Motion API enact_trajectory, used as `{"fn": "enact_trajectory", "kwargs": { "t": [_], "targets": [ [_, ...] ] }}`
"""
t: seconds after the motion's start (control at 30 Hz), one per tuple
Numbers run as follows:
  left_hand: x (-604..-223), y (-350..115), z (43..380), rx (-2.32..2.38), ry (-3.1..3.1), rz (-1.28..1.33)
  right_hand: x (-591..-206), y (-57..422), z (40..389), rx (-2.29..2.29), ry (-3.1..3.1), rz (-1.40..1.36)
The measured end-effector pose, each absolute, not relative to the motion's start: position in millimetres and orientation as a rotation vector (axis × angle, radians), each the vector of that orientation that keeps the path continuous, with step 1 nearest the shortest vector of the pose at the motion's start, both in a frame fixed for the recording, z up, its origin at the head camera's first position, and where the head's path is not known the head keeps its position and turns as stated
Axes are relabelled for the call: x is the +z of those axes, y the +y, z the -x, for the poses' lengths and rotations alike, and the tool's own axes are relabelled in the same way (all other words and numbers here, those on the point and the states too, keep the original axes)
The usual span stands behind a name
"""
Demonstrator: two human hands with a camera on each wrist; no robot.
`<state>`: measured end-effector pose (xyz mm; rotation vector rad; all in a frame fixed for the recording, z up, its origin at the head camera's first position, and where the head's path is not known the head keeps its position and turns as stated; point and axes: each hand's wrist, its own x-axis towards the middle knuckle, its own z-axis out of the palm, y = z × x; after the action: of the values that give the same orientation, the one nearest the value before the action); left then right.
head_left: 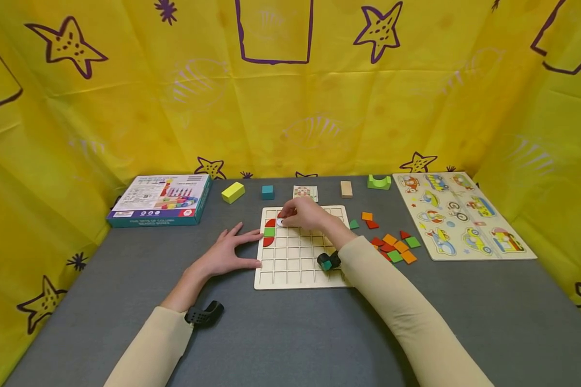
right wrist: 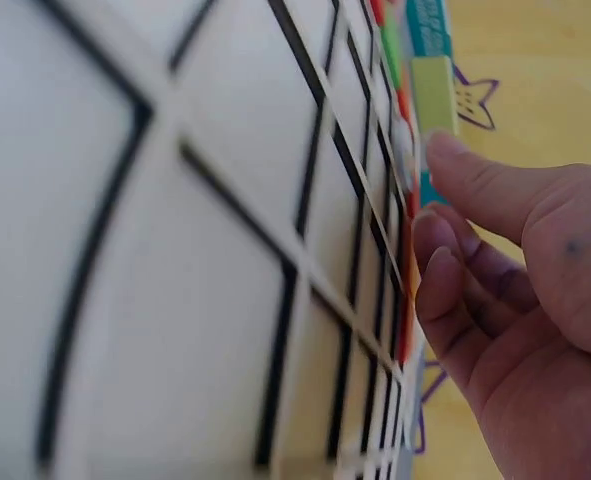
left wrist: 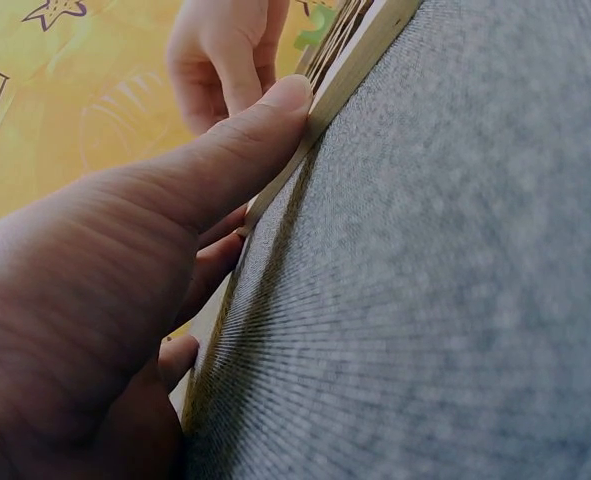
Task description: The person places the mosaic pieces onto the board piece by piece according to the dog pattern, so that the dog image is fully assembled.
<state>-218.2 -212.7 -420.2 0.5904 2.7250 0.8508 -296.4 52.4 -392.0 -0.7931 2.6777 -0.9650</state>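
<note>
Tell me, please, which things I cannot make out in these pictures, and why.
Head: print on the small card, too small; the right hand covers part of it.
Head: part of the grid board, hidden by the right sleeve.
Left wrist: some of the right hand's fingertips, hidden by the left hand.
Right wrist: the grid board's nearest squares, blurred and cut off by the left edge.

Wears long, plain beige fabric sleeves (head_left: 406, 312), with a black, perforated, curved wrist band (head_left: 204, 313) on the left and a black, rounded wrist fitting (head_left: 335, 260) on the right.
</note>
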Motion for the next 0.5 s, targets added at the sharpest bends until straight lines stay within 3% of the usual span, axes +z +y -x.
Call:
{"fn": "enact_trajectory", "kwargs": {
  "t": [0.5],
  "targets": [
    [-419.6, -211.7, 218.8, 0.851, 2.714, -0.537, -378.1, 159.7, 265.9, -1.015, 2.654, 0.662]
  ]
}}
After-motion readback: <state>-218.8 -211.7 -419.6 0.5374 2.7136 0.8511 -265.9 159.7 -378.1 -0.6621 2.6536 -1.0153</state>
